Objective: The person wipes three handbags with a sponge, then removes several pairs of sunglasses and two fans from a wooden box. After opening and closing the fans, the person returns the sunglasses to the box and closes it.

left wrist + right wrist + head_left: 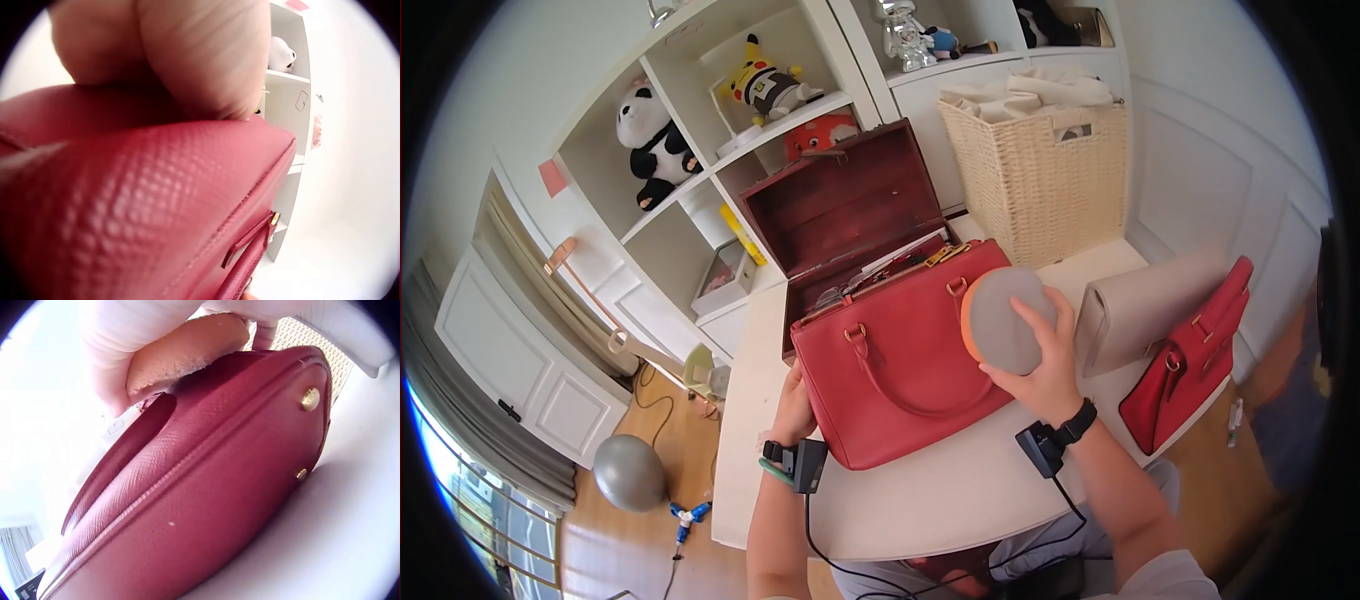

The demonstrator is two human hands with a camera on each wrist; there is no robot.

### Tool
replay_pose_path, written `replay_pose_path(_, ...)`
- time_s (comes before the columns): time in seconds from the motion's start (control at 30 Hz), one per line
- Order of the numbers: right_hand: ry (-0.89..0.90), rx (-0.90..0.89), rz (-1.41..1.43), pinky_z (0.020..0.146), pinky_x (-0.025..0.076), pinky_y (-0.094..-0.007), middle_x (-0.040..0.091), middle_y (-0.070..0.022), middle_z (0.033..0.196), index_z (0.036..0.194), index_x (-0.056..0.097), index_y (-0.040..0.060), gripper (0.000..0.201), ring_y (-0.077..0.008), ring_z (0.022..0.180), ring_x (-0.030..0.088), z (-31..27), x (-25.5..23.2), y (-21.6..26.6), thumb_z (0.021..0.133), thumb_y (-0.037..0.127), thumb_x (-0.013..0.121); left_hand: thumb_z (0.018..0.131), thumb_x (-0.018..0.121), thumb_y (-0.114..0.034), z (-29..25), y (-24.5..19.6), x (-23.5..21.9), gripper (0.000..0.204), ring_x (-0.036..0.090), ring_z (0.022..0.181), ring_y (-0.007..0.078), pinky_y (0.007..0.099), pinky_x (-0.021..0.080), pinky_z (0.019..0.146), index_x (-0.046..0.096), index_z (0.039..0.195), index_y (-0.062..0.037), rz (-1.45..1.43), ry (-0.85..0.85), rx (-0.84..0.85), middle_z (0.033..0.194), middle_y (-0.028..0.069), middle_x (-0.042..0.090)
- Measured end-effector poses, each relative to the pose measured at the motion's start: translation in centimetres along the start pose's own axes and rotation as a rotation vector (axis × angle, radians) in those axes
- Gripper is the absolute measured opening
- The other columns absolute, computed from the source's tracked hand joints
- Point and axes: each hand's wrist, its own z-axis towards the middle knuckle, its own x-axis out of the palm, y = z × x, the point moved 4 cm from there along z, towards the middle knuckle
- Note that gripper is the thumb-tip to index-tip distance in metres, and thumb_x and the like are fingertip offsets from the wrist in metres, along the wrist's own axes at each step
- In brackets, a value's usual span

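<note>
A red leather handbag (900, 360) leans tilted on the white table (880, 520), its base toward me and one looped handle on its front. My left hand (796, 402) grips its left side; in the left wrist view the fingers (206, 56) press into the pebbled leather. With my right hand (1050, 365) I hold a round sponge pad (1000, 325), grey-backed with an orange edge, against the bag's upper right. Seen from the right wrist, the pad's fuzzy orange side (187, 353) meets the leather beside the handle. Gold studs (310, 399) mark the bag's base.
Behind the handbag stands an open dark red chest (840, 205) with small items inside. A cream wicker basket (1050, 180) is at the back right. To the right are a beige bag (1140, 305) and another red bag (1200, 360). Cables run from both wrists.
</note>
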Motion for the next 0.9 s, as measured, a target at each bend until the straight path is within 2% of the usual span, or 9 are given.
replay_pose_path(0.17, 0.048, -0.053, -0.087, 0.098, 0.039, -0.047, 0.028, -0.0207, 0.135, 0.125, 0.052, 0.0137, 0.076, -0.04, 0.122, 0.037, -0.3, 1.0, 0.4, 0.057, 0.018, 0.084, 0.098, 0.045, -0.016, 0.6, 1.0, -0.3, 0.033, 0.061, 0.097, 0.0124, 0.0257, 0.052, 0.08, 0.048, 0.129, -0.0054, -0.079, -0.05, 0.042, 0.116, 0.0076, 0.06)
replay_pose_path(0.33, 0.054, -0.14, -0.179, 0.101, 0.036, -0.0482, 0.03, -0.0212, 0.136, 0.124, 0.054, 0.015, 0.077, -0.0404, 0.124, 0.036, -0.3, 1.5, 2.3, 0.054, 0.019, 0.084, 0.098, 0.046, -0.02, -0.3, 1.0, 0.3, 0.043, 0.051, 0.11, 0.0089, 0.0244, 0.042, 0.093, 0.039, 0.137, -0.0048, -0.006, 0.037, 0.079, 0.127, 0.0044, 0.053)
replay_pose_path(0.43, 0.272, -0.309, -0.274, 0.103, 0.027, -0.0554, 0.034, -0.0212, 0.134, 0.123, 0.056, 0.0186, 0.078, -0.0402, 0.124, 0.034, 0.3, 3.2, 5.0, 0.05, 0.025, 0.082, 0.098, 0.046, -0.02, -0.4, 0.5, 0.9, 0.045, 0.049, 0.113, 0.0086, 0.0247, 0.04, 0.095, 0.036, 0.14, -0.0052, -0.01, 0.059, 0.1, 0.13, 0.0045, 0.051)
replay_pose_path(0.53, 0.347, -0.356, -0.382, 0.103, 0.026, -0.0578, 0.034, -0.0217, 0.133, 0.121, 0.057, 0.0192, 0.075, -0.0396, 0.124, 0.035, 1.9, 4.1, 7.0, 0.051, 0.026, 0.082, 0.098, 0.046, -0.022, -1.0, -0.5, 1.7, 0.043, 0.051, 0.109, 0.0076, 0.0244, 0.042, 0.092, 0.04, 0.137, -0.0048, 0.028, 0.043, 0.158, 0.125, 0.0035, 0.054)
replay_pose_path(0.67, 0.047, -0.302, -0.508, 0.095, 0.033, -0.0523, 0.036, -0.0226, 0.128, 0.12, 0.057, 0.0176, 0.073, -0.0421, 0.108, 0.04, 5.3, 3.4, 5.7, 0.052, 0.026, 0.081, 0.099, 0.045, -0.024, -0.8, 0.3, 1.2, 0.04, 0.053, 0.104, 0.0069, 0.0236, 0.044, 0.089, 0.044, 0.133, -0.004, -0.005, 0.041, 0.088, 0.119, 0.0027, 0.057)
replay_pose_path(0.7, 0.05, -0.315, -0.512, 0.095, 0.033, -0.0523, 0.036, -0.0226, 0.128, 0.12, 0.057, 0.0176, 0.073, -0.0421, 0.108, 0.04, 5.1, 3.4, 6.1, 0.052, 0.026, 0.081, 0.099, 0.045, -0.025, -0.8, 0.5, 1.1, 0.039, 0.054, 0.102, 0.0065, 0.0234, 0.044, 0.087, 0.046, 0.132, -0.0035, -0.015, 0.04, 0.069, 0.117, 0.0026, 0.058)
replay_pose_path(0.77, 0.292, -0.419, -0.46, 0.095, 0.033, -0.0505, 0.035, -0.0232, 0.129, 0.119, 0.057, 0.0172, 0.07, -0.0417, 0.109, 0.04, 4.2, 4.5, 7.5, 0.054, 0.026, 0.081, 0.099, 0.045, -0.026, -0.5, 0.8, 0.9, 0.039, 0.054, 0.1, 0.0062, 0.0231, 0.045, 0.086, 0.047, 0.13, -0.0031, -0.033, 0.035, 0.057, 0.115, 0.0025, 0.059)
replay_pose_path(0.83, 0.291, -0.403, -0.481, 0.095, 0.033, -0.0501, 0.035, -0.0235, 0.129, 0.118, 0.058, 0.0169, 0.069, -0.0419, 0.11, 0.04, 4.4, 4.8, 8.1, 0.054, 0.027, 0.081, 0.099, 0.046, -0.028, -0.4, 1.2, 0.6, 0.039, 0.056, 0.098, 0.0055, 0.0227, 0.048, 0.08, 0.047, 0.13, -0.0057, 0.016, 0.026, 0.073, 0.116, 0.002, 0.059)
replay_pose_path(0.9, 0.207, -0.351, -0.478, 0.095, 0.034, -0.0493, 0.035, -0.0249, 0.129, 0.117, 0.059, 0.0152, 0.066, -0.043, 0.112, 0.04, 5.2, 5.0, 8.0, 0.057, 0.03, 0.082, 0.099, 0.044, -0.027, -0.5, 1.1, 0.7, 0.039, 0.055, 0.099, 0.0056, 0.0231, 0.047, 0.084, 0.047, 0.13, -0.0042, 0.001, 0.026, 0.095, 0.116, 0.0025, 0.059)
